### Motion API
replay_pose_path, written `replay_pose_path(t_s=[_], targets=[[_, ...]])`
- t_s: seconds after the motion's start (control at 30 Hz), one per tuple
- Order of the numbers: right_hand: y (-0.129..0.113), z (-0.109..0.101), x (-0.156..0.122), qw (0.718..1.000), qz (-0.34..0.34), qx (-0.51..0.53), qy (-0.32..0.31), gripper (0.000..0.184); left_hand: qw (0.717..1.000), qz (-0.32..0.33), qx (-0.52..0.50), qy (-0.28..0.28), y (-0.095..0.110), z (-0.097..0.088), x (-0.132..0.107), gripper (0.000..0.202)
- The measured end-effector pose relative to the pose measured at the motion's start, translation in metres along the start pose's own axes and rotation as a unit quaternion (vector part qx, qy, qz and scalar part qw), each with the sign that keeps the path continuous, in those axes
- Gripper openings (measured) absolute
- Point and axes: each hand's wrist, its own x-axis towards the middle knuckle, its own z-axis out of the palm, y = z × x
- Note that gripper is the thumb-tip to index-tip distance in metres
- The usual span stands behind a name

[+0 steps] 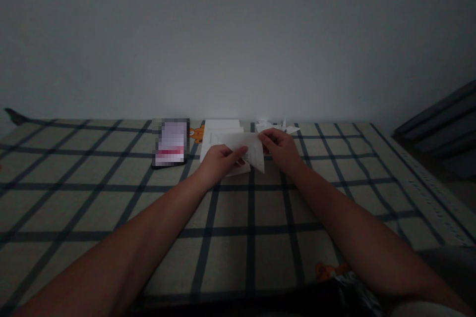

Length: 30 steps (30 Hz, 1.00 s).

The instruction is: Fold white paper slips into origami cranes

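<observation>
Between my hands is a sheet of white paper, creased or folded on its right side, with a flap hanging down. My left hand is closed on its lower left part, thumb on top. At the upper right corner, my right hand pinches the paper between thumb and fingers. Under and behind it lies a stack of white paper on the checked cloth. Several white paper pieces, pointed and crumpled or folded, lie just behind my right hand.
A phone or tablet with a lit, blurred screen lies left of the paper stack. The checked cloth carries orange bear prints and meets a plain wall at the back. Dark folded fabric is at the right edge.
</observation>
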Motion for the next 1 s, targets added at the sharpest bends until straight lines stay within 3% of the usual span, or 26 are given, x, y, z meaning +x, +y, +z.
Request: replay_pose_path(t_s=[0.17,0.3,0.47,1.0], targets=[[0.001,0.001,0.0,1.0,0.003,0.005,-0.007,0.027,0.999,0.021,-0.024,-0.001,0.002,-0.001,0.0,0.038],[0.0,0.001,0.0,1.0,0.007,-0.004,-0.008,0.029,1.0,-0.007,-0.024,0.003,0.005,-0.001,-0.001,0.034],[0.0,0.001,0.001,1.0,0.01,0.004,-0.001,0.031,0.998,-0.03,0.049,-0.033,0.012,-0.003,-0.003,0.028],[0.003,0.0,0.0,1.0,0.009,0.013,-0.006,0.029,0.996,-0.021,0.084,-0.008,0.012,-0.006,-0.003,0.037]])
